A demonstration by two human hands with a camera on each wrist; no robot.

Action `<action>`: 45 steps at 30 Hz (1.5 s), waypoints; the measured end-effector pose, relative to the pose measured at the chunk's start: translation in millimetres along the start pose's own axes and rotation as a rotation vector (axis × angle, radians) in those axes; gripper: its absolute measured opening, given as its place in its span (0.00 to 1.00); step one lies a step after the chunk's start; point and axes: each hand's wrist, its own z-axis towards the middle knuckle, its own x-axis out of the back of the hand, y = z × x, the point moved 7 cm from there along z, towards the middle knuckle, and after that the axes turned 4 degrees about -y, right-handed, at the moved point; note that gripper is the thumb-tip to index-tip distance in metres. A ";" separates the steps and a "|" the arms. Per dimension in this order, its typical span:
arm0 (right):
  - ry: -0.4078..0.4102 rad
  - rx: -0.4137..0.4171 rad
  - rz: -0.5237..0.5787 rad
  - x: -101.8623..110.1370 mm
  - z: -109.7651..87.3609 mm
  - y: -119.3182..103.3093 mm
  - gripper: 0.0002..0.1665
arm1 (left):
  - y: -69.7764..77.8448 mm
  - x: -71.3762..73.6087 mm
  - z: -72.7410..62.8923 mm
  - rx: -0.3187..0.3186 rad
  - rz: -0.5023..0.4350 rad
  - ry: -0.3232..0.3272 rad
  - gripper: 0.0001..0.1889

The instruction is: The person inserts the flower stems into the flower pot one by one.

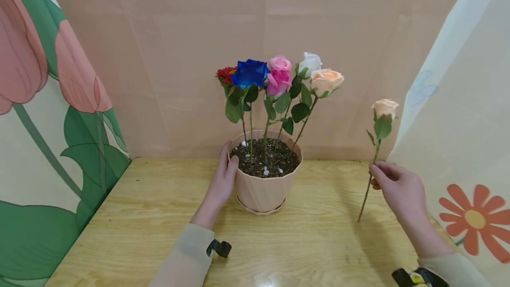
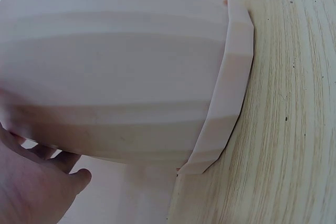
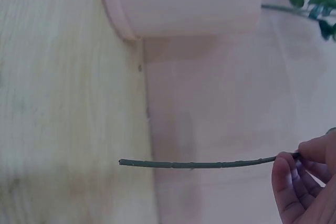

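A pale pink flowerpot (image 1: 263, 191) full of dark soil (image 1: 275, 152) stands on the table. My left hand (image 1: 225, 174) holds its left side near the rim; the left wrist view shows the pot wall (image 2: 121, 72) with the hand (image 2: 37, 182) against it. Off to the right, my right hand (image 1: 400, 189) pinches a peach rose (image 1: 384, 108) by its stem, bloom up and lower end tilted leftward. That bare stem (image 3: 199, 164) sticks out from the fingertips in the right wrist view, apart from the pot.
Upright in the soil are a red flower (image 1: 226, 75), a blue rose (image 1: 250, 73), pink blooms (image 1: 279, 81), a white rose (image 1: 310, 62) and a peach rose (image 1: 326, 81). The wooden table (image 1: 159, 198) meets a plain backdrop (image 1: 179, 56); printed flower panels flank both sides.
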 end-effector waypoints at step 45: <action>0.072 0.422 0.328 -13.5 -29.4 -217.7 0.11 | 4.5 1.5 -2.2 -0.010 0.010 0.004 0.34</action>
